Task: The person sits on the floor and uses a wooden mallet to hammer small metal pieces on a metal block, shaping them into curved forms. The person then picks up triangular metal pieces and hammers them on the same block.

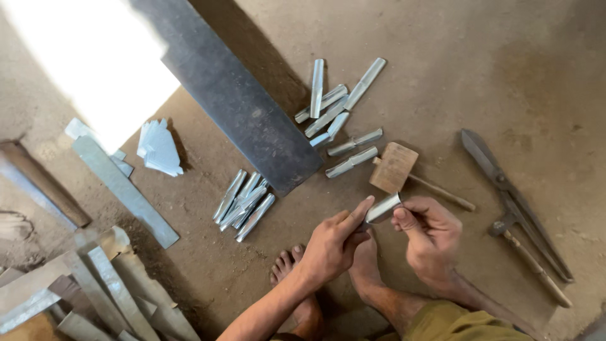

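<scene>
A small piece of folded sheet metal (382, 208) is seen just below the middle of the frame, slightly to the right. It is a short, flattened, silvery-grey strip with a dull shine, its long axis tilted so that the right end sits higher than the left. It is held off the dusty ground, pinched at its lower left end and at its upper right end between fingertips. Its lit upper face is shown to the camera; the underside is hidden.
</scene>
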